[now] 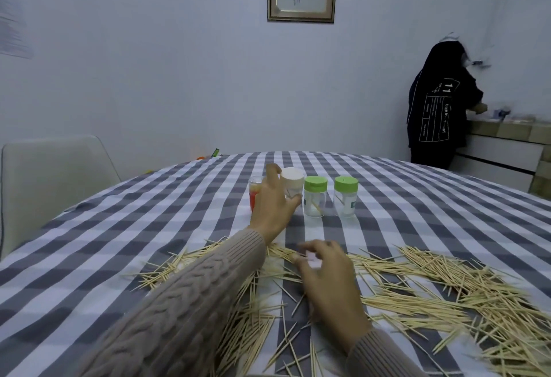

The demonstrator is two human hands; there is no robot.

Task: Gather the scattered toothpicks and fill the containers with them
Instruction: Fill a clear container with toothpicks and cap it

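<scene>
Head view: the left hand (pixel 272 206) is out over the checked cloth of the counter (pixel 119 227), fingers curled round the white-capped jar (pixel 291 183), thumb near its base. Left of it stands a small clear cup (pixel 254 194) with red in it, partly hidden by that hand. To the right, two clear cylindrical jars with green lids (pixel 315 196) (pixel 346 196), standing upright, side by side. Nearer, the right hand (pixel 325 275) hovers low over the toothpicks (pixel 447 296), fingers loosely curled and blurred; whether it pinches any, I cannot tell. Thin pale wooden sticks lie scattered in a broad band across the near cloth. Cable-knit sleeves (pixel 185 311) on both arms.
</scene>
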